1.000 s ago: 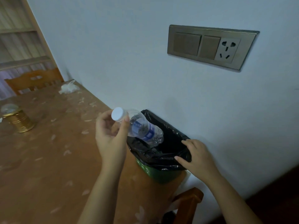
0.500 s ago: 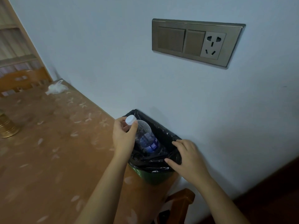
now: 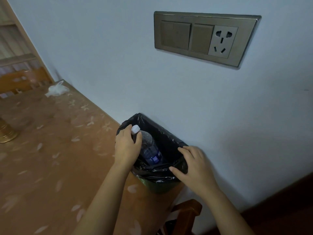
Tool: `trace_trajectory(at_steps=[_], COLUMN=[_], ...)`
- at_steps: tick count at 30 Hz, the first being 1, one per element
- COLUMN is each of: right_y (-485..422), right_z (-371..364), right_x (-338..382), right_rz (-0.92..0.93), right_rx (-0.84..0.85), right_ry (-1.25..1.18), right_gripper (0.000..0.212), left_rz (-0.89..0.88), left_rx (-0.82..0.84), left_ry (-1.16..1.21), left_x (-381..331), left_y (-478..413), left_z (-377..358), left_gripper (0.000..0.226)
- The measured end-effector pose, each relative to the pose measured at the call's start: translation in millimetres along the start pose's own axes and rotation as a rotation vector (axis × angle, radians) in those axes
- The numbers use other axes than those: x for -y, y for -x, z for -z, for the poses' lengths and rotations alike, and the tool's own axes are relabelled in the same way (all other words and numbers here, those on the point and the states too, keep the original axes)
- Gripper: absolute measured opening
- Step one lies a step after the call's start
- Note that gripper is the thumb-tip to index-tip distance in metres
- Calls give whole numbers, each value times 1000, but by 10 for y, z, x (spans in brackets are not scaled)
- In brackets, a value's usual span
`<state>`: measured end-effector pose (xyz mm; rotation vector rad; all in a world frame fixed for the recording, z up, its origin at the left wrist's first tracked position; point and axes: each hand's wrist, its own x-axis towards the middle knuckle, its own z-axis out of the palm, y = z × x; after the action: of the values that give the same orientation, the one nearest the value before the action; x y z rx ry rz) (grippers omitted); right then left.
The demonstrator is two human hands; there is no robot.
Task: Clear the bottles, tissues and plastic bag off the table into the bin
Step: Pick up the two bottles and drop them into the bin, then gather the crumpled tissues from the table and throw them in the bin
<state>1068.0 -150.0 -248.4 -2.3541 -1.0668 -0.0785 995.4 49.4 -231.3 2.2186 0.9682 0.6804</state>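
A clear plastic bottle [image 3: 149,148] with a white cap and a blue label stands bottom-down inside the green bin [image 3: 159,185], which is lined with a black bag [image 3: 169,139]. My left hand [image 3: 127,148] grips the bottle at its neck, just below the cap. My right hand [image 3: 194,163] pinches the near right rim of the black liner. The bin stands on the table [image 3: 50,158] against the wall. A crumpled white plastic bag [image 3: 56,89] lies at the table's far corner.
A gold tin [image 3: 6,133] sits at the left edge of the table. Wooden chairs stand behind the far end [image 3: 22,80] and below the bin [image 3: 186,212]. A switch and socket plate [image 3: 203,38] is on the wall above.
My left hand has lowered the bottle from above the bin's rim down into the liner. My right hand has stayed on the rim. The view has shifted right and closer.
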Motion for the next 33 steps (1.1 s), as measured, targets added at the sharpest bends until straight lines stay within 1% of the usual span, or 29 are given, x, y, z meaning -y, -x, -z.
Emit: trace_trajectory(at_steps=[2,6,9,13,17,24,28,31,33], right_y=[-21,-92,-154,-211,-260,-137,116,339,530], right_z=[7,21,28,-3,-121,-393,-486,-550,-581], right_x=[11,73,144,259,428,956,1284,1518,1703], right_rz=[-6,40,94,169,304,516,601,678,729], right_rx=[-12,-18,-24,30,63,179,255,313,354], right_ry=[4,38,39,-26,-64,-115,-130,-97,-99], right_gripper=[67,62,59,57,55,53,53,58,58], left_rz=[18,-36,-68,-73,-61,76,169,227,258], left_rx=[22,-22,-51,-99,-173,-252,-329,-375,-420], left_ry=[-58,-169,-230,-252,-340,-500,-536,-567,-579], left_x=[18,1,-20,26,135,364,490,584,655], left_y=[21,172,329,600,906,1508,1877,2184,2429], left_z=[14,66,108,149,262,638,878,1055,1186], left_gripper=[54,57,55,50,44,44,40,40,39])
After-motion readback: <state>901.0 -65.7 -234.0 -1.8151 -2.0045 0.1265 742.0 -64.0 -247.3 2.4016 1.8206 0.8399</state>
